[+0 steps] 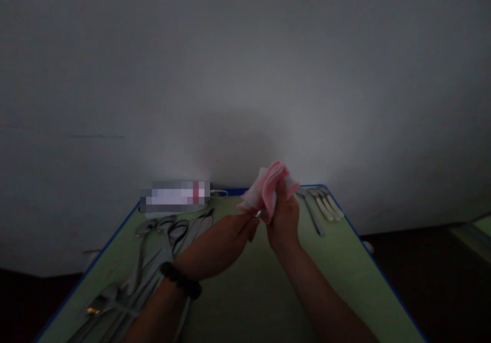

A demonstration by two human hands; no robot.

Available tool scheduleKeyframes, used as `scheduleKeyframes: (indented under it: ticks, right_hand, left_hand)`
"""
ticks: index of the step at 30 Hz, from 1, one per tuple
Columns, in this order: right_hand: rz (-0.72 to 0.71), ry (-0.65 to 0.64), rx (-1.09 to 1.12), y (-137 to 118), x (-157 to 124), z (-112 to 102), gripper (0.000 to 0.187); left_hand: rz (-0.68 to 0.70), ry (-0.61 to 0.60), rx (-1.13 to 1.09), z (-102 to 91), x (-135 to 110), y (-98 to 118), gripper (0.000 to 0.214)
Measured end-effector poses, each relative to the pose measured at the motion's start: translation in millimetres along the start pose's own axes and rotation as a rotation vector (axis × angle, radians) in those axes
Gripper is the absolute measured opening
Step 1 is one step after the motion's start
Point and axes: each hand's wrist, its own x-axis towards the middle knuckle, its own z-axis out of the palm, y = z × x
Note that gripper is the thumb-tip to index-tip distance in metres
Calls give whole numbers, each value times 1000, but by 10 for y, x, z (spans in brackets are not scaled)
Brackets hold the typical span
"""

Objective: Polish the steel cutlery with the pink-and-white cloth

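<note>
My right hand point(284, 218) is closed around a pink and white cloth point(270, 184), bunched and folded above the table. My left hand point(233, 235) is closed in a pinch just below and left of the cloth. A small shiny metal piece point(258, 213) shows between the left fingertips and the cloth; it looks like part of some cutlery, but most of it is hidden and its kind does not show. A dark beaded bracelet point(180, 280) circles my left wrist.
A pile of metal spoons point(146, 228) and other long utensils covers the left of the green table point(245, 302). At the right lie a metal utensil point(312, 214) and several white-handled forks point(325, 205). A blurred box point(174, 197) with a white cable stands against the wall point(245, 77).
</note>
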Motion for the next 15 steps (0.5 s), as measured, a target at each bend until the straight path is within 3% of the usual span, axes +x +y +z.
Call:
scheduleKeyframes:
  ticks: [6,12,15]
  right_hand:
    - [140,-68,-33,-48,151,-97,38]
    - [-187,-105,-425,-289,300,-289,36]
    - [-213,-63,-435,-273,248,-267,39]
  left_hand:
    - [-21,13,45,-36,-21,-72,32]
    - [-38,-24,64,-326,-177,-87,41]
    - [-44,-34,-5,-346,-184,-63,40]
